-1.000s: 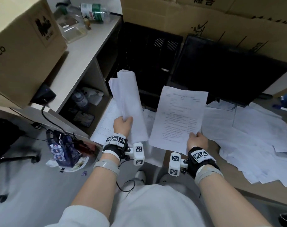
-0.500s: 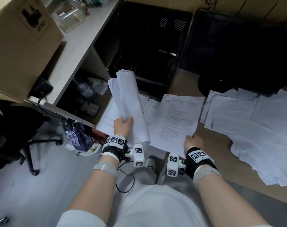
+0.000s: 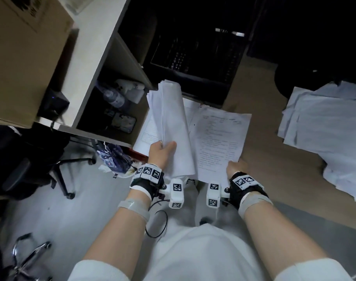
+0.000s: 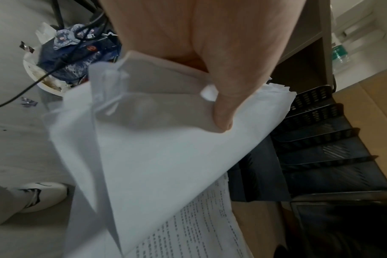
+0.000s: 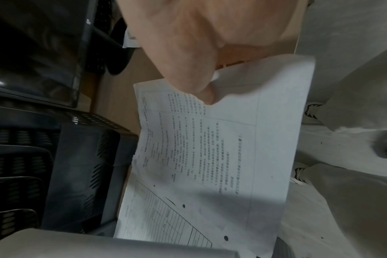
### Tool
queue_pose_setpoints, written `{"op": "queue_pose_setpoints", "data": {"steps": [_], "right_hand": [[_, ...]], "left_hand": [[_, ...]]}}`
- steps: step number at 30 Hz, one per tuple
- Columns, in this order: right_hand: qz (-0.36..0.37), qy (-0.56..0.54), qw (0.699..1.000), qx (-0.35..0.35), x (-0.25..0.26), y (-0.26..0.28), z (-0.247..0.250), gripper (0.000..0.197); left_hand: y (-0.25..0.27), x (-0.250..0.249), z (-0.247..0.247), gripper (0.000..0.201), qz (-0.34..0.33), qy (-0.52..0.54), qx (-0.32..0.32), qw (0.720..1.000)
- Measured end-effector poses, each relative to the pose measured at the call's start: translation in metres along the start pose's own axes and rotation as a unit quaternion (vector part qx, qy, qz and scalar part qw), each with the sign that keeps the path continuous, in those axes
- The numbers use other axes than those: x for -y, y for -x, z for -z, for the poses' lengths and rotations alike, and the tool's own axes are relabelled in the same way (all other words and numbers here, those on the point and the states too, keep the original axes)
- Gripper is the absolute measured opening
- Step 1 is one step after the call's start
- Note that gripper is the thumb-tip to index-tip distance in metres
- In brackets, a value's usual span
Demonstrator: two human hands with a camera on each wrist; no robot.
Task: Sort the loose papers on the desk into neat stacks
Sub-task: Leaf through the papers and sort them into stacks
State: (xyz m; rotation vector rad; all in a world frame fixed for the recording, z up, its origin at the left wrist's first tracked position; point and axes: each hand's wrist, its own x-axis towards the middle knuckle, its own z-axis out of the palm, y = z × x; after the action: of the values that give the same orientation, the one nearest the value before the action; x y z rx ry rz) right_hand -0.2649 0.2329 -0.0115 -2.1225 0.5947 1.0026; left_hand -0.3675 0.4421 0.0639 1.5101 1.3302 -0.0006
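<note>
At the bench's near edge, the left hand (image 3: 161,152) is gripping a gathered sheaf (image 3: 173,126) while the right hand (image 3: 237,166) is pinching 1 printed sheet (image 3: 219,140), and a loose pile (image 3: 325,126) is lying unsorted, so sorting seems only partly done.

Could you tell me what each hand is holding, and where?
Left hand grips a sheaf of papers at its near end; right hand pinches a printed sheet by its near corner.

Printed sheet (image 3: 217,138): text too blurred; nothing else legible.
</note>
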Motion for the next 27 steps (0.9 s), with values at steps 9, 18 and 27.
{"op": "queue_pose_setpoints", "data": {"steps": [9,18,27], "right_hand": [[0.041,-0.063,0.994,-0.074,0.022,0.017,-0.024,0.080],[0.243,-0.167,0.940,0.170,0.075,0.076,-0.041,0.070],[0.247,-0.146,0.933,0.217,0.087,0.101,-0.045,0.076]], "left_hand": [[-0.023,-0.010,0.010,0.026,-0.022,-0.027,0.115,0.993],[-0.023,-0.037,0.005,0.046,-0.076,0.001,0.239,0.968],[-0.025,-0.046,0.022,0.020,-0.105,-0.016,0.268,0.958]]}}
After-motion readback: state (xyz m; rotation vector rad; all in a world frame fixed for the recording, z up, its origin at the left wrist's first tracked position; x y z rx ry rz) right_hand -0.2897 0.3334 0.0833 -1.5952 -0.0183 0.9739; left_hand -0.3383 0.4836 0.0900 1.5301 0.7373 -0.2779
